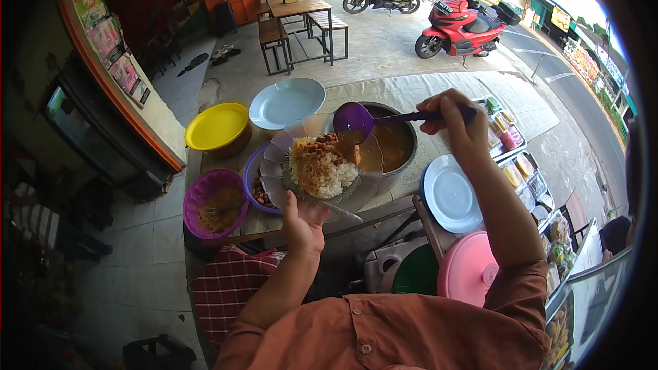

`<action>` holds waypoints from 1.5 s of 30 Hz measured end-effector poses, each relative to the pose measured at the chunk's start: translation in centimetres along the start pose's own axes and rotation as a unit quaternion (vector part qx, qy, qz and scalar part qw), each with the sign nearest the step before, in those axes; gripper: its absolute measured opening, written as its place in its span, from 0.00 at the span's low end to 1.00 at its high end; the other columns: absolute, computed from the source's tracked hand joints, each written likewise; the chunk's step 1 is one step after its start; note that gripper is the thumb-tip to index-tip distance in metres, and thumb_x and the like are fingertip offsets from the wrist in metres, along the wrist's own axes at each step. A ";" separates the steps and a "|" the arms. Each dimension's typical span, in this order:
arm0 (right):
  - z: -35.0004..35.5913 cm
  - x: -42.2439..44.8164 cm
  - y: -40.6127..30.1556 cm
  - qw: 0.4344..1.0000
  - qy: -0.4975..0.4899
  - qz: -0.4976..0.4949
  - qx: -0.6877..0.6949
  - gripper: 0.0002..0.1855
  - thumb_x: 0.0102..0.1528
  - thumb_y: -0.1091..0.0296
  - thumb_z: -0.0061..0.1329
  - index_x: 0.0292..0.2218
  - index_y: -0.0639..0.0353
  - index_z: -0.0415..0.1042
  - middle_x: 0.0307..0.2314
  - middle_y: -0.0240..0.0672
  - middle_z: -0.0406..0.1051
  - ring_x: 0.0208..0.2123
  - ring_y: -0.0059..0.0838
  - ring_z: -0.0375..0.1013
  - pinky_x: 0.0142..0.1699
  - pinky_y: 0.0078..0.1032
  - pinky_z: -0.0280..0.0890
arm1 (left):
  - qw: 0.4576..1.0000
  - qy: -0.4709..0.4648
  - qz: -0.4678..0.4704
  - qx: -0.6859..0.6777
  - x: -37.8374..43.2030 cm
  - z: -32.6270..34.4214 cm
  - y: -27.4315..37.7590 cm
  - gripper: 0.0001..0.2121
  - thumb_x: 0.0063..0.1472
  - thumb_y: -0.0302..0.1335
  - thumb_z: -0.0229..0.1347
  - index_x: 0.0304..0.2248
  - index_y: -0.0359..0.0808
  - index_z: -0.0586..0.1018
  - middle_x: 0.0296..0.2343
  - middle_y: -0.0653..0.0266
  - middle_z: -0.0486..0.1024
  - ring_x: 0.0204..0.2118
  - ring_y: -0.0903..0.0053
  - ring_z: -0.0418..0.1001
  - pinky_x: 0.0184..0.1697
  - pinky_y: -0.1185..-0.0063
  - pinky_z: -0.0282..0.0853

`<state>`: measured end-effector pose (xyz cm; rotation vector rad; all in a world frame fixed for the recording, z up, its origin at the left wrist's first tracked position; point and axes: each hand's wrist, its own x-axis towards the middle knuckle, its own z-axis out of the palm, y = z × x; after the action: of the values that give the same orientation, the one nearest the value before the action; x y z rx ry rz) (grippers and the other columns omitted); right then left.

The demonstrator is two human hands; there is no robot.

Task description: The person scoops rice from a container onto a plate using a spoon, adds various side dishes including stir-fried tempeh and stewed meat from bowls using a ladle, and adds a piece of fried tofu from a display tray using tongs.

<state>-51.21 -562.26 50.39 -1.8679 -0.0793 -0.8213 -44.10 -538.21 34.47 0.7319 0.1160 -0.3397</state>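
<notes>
My left hand (306, 226) holds a clear scalloped plate (275, 164) from below, out over the table. On the plate lie white rice (334, 180), fine pale noodles (308, 164) and reddish-brown pieces of food (326, 141). A spoon handle (342, 213) sticks out over the near rim. My right hand (450, 113) grips the dark handle of a purple ladle (353, 119), its bowl tilted over the plate's far side. Behind the plate stands a metal pot (411, 136) of brown broth (393, 144), partly seen through the clear rim.
A purple bowl (193, 200) of noodles, a blue-purple basin (252, 177) of brown bits, a yellow lid (217, 126) and a pale blue plate (288, 103) stand left. Blue plates (452, 192), a pink lid (468, 267) and trays of packed food (524, 185) lie right.
</notes>
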 end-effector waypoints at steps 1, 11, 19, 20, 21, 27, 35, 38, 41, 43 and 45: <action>0.3 -0.5 -0.3 0.998 -0.021 -0.051 -0.023 0.14 0.57 0.70 0.33 0.29 0.70 0.67 0.24 0.38 0.71 0.22 0.19 0.71 0.28 0.16 0.67 | 1.000 0.005 -0.003 -0.005 0.1 0.0 -0.1 0.18 0.60 0.43 0.41 0.45 0.40 0.65 0.38 0.69 0.70 0.38 0.78 0.69 0.33 0.78 0.67; -3.3 -1.0 4.5 0.952 0.199 0.167 0.160 0.20 0.56 0.57 0.34 0.27 0.67 0.67 0.24 0.44 0.71 0.18 0.26 0.72 0.24 0.18 0.69 | 1.000 0.000 -0.008 -0.030 -0.1 -3.0 0.2 0.18 0.59 0.44 0.43 0.41 0.40 0.67 0.31 0.69 0.70 0.32 0.78 0.69 0.29 0.78 0.67; 3.7 -7.3 11.5 0.938 0.243 0.182 0.165 0.18 0.56 0.58 0.40 0.31 0.68 0.67 0.22 0.37 0.70 0.21 0.21 0.72 0.25 0.16 0.67 | 0.998 -0.059 -0.007 0.001 -5.9 -6.0 4.8 0.24 0.58 0.46 0.43 0.45 0.35 0.66 0.39 0.60 0.70 0.39 0.70 0.69 0.39 0.73 0.66; 4.3 -8.2 11.7 0.948 0.221 0.196 0.120 0.20 0.55 0.55 0.39 0.33 0.68 0.67 0.24 0.40 0.71 0.24 0.26 0.73 0.29 0.20 0.67 | 0.997 -0.074 -0.020 0.004 -6.7 -6.1 5.2 0.24 0.58 0.46 0.43 0.46 0.35 0.65 0.39 0.60 0.70 0.39 0.69 0.69 0.40 0.72 0.66; 4.8 -9.1 11.7 0.953 0.202 0.214 0.076 0.23 0.55 0.52 0.39 0.36 0.69 0.66 0.26 0.42 0.71 0.28 0.30 0.74 0.33 0.24 0.67 | 0.995 -0.089 -0.035 0.009 -7.7 -6.0 5.9 0.25 0.58 0.46 0.43 0.47 0.35 0.65 0.40 0.59 0.69 0.40 0.68 0.69 0.40 0.71 0.66; 6.3 -19.0 5.2 0.931 0.249 0.113 -0.244 0.31 0.55 0.46 0.35 0.51 0.62 0.55 0.50 0.53 0.53 0.52 0.47 0.54 0.55 0.32 0.50 | 0.984 -0.129 -0.099 0.077 -13.0 -7.4 8.5 0.18 0.60 0.40 0.42 0.42 0.36 0.68 0.37 0.63 0.71 0.37 0.75 0.70 0.32 0.80 0.68; 6.6 -45.6 -11.7 0.950 0.218 0.174 -0.140 0.09 0.54 0.68 0.42 0.35 0.62 0.68 0.32 0.38 0.66 0.28 0.27 0.69 0.35 0.23 0.64 | 0.878 -0.326 -0.351 0.016 -19.3 -8.5 7.5 0.18 0.60 0.40 0.43 0.39 0.33 0.72 0.34 0.60 0.74 0.36 0.70 0.71 0.39 0.72 0.66; 5.2 -54.7 -16.3 0.909 0.249 0.282 -0.181 0.08 0.54 0.69 0.41 0.31 0.64 0.69 0.25 0.36 0.67 0.24 0.24 0.69 0.31 0.20 0.63 | 0.898 -0.296 -0.289 0.151 -24.1 -6.9 4.9 0.19 0.60 0.40 0.43 0.42 0.32 0.68 0.38 0.60 0.70 0.41 0.72 0.68 0.42 0.75 0.64; 2.8 -62.1 -19.5 0.823 0.489 0.286 -0.044 0.08 0.55 0.70 0.38 0.34 0.64 0.66 0.24 0.31 0.66 0.23 0.19 0.69 0.30 0.17 0.64 | 0.888 -0.302 -0.318 0.139 -28.7 -5.6 3.0 0.20 0.59 0.40 0.43 0.42 0.31 0.67 0.39 0.59 0.69 0.43 0.70 0.67 0.46 0.72 0.61; -0.7 -66.0 -20.9 0.702 0.677 0.216 0.039 0.16 0.55 0.70 0.37 0.45 0.62 0.56 0.37 0.36 0.61 0.26 0.20 0.67 0.30 0.17 0.65 | 0.870 -0.329 -0.349 0.117 -32.8 -4.4 1.6 0.20 0.59 0.40 0.43 0.42 0.31 0.67 0.40 0.58 0.69 0.44 0.68 0.66 0.47 0.71 0.61; -5.3 -70.6 -20.7 0.613 0.735 0.289 0.004 0.32 0.54 0.61 0.41 0.55 0.60 0.45 0.46 0.41 0.52 0.41 0.28 0.63 0.38 0.26 0.66 | 0.856 -0.347 -0.360 0.127 -35.8 -4.3 -0.6 0.20 0.60 0.42 0.41 0.43 0.35 0.68 0.42 0.60 0.68 0.46 0.68 0.65 0.48 0.68 0.58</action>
<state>-116.19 -535.71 27.70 -0.5788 1.4548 -1.5655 -77.85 -526.37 38.82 0.7661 -0.3636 -1.3429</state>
